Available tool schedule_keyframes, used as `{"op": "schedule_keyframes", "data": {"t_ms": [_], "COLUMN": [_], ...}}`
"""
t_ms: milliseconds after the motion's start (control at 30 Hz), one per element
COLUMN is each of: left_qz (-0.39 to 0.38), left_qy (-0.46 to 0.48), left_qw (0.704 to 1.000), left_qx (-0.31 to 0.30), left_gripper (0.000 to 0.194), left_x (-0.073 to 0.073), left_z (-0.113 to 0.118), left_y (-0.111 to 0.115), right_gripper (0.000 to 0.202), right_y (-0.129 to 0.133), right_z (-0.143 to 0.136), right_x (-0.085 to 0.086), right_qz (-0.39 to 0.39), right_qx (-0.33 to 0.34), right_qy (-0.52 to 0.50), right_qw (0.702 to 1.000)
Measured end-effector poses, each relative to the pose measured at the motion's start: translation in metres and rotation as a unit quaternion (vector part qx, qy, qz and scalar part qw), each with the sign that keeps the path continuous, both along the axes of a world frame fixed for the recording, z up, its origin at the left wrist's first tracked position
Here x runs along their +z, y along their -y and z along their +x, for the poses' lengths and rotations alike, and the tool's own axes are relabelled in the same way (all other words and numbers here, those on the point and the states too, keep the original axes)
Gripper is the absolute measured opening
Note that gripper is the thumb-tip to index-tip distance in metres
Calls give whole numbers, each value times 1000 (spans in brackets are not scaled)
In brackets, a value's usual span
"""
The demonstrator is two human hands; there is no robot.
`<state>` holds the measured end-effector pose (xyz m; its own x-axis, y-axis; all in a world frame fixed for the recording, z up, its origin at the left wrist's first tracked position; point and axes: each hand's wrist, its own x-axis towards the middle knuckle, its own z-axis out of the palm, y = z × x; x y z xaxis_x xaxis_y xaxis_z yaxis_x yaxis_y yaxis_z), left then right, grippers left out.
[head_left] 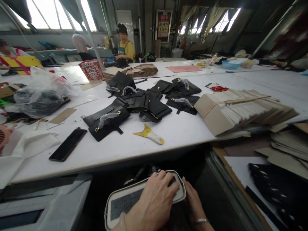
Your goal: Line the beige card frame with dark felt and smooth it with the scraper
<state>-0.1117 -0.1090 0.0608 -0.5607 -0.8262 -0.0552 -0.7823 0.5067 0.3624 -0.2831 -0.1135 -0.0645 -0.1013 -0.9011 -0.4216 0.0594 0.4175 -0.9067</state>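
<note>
In front of me, below the table edge, is a handbag [127, 202] with a pale oval panel, a light raised rim and a dark grey rectangle on the panel. Its body is dark, and straps with gold-coloured fittings show behind it. Over the panel lies my left hand [156, 195], its fingers curled and pressed near the right end. My right hand [193, 200] grips the bag's right side from outside; its fingers are partly hidden behind the rim.
Several black bag pieces [154, 106] with wrapped handles lie on the white table [183, 134]. Nearby are a yellow tool [149, 134], a phone [68, 145] and a banded stack of cardboard [240, 109]. A co-worker [126, 48] stands across the table. Dark pieces [279, 189] lie at right.
</note>
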Motion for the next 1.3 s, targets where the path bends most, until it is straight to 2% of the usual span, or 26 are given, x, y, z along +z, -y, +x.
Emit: {"op": "schedule_keyframes", "data": {"t_ms": [67,133,267,367,467,600,667,767,833,933,1000,1133,1300], "left_qz": [-38,-77,-95,-124,-117,-50,-36,-30,-29,-27,4,71,101], "left_qy": [31,50,52,72,39,-32,-32,-28,-40,-89,-105,-99,-113], "left_qw": [999,996,994,988,987,994,995,992,993,994,991,982,977], "left_qx": [-1,-2,-14,-54,-101,-88,-87,-119,-109,-63,-78,-145,-148], "left_gripper": [26,31,24,18,13,10,12,9,7,23,29,26,33], "left_x": [-2,-4,-3,4,9,4,1,3,7,9,5,-12,-24], "left_z": [-3,-5,-5,-4,1,8,10,11,11,12,14,15,13], "left_y": [-3,-4,3,11,14,12,13,17,25,45,60,82,91], "right_gripper": [52,48,42,43,44,44,41,38,41,48,53,61,59], "right_y": [-4,-6,-9,-15,-20,-20,-19,-19,-20,-22,-22,-20,-15], "right_z": [-12,-18,-14,-4,2,4,6,10,12,11,8,4,9], "right_x": [10,26,59,70,68,66,70,77,79,75,71,68,74], "right_qz": [6,-26,-88,-92,-90,-82,-84,-86,-81,-70,-63,-48,-59], "right_qx": [15,47,132,152,146,147,149,149,143,134,135,140,120], "right_qy": [15,2,-117,-190,-207,-235,-258,-276,-272,-261,-263,-263,-258], "right_qw": [1000,999,980,966,963,957,951,946,948,953,953,953,957]}}
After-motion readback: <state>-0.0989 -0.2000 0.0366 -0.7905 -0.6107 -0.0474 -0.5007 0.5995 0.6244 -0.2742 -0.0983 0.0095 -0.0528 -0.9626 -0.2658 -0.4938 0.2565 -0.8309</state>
